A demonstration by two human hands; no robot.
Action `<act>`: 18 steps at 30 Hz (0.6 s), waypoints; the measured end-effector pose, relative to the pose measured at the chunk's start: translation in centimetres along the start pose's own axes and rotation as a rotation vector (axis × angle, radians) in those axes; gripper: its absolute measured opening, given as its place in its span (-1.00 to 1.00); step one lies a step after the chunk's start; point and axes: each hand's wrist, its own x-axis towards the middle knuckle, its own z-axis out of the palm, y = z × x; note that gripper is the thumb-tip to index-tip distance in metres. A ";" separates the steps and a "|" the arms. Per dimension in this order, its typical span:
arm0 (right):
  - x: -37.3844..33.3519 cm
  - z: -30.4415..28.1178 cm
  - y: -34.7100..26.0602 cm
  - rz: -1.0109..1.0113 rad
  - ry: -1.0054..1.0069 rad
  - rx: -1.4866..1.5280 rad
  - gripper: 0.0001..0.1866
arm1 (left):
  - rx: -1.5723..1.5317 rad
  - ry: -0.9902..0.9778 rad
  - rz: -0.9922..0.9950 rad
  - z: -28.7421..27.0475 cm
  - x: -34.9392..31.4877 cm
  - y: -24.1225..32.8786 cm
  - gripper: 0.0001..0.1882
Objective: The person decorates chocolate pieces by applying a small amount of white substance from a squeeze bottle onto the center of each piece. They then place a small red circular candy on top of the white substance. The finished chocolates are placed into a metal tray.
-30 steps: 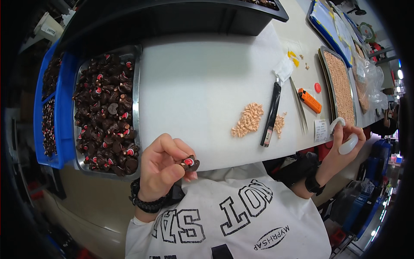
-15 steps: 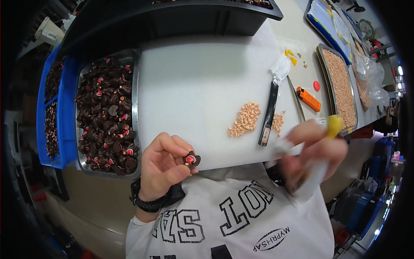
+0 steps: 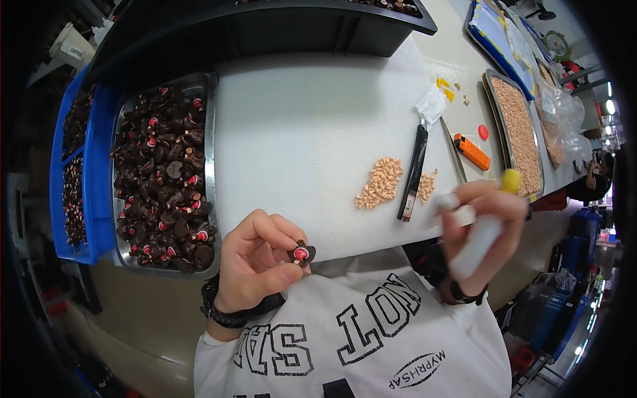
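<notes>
Near the front edge of the white work surface, my left hand point(image 3: 259, 262) pinches a small dark brown figure point(image 3: 302, 253) with a red, white-rimmed piece on it. My right hand point(image 3: 488, 222) is raised at the right, its fingers curled round a white bottle-like object point(image 3: 480, 247). Smaller white parts and a yellow tip point(image 3: 511, 180) show at its fingers; blur hides how they join. Beyond this hand lies a black-handled tool point(image 3: 415, 172) between two little heaps of beige pieces, the larger heap point(image 3: 380, 184) on its left.
At left, a metal tray point(image 3: 212, 152) holds many dark brown figures, beside a blue divided bin point(image 3: 101, 199). A large black bin point(image 3: 298, 36) stands at the back. Rightward are an orange lighter-shaped object point(image 3: 472, 152), a red disc point(image 3: 483, 132) and a tray of beige pieces point(image 3: 490, 99).
My right hand has turned slightly and shows less blur, with the white object plainer. My left hand, still holding the small figure, has shifted a little right and down.
</notes>
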 end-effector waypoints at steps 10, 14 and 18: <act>-3.5 -5.0 6.8 0.484 0.105 -0.192 -0.72 | -0.045 -0.052 -0.044 -0.2 -0.1 0.4 -0.76; -2.6 -5.6 5.3 0.405 0.236 -0.217 -0.75 | -0.052 -0.049 -0.027 -0.1 0.1 0.2 -0.76; -1.0 -5.6 0.7 -0.042 0.652 0.218 -0.76 | 0.026 -0.056 -0.016 0.2 0.2 -0.1 -0.67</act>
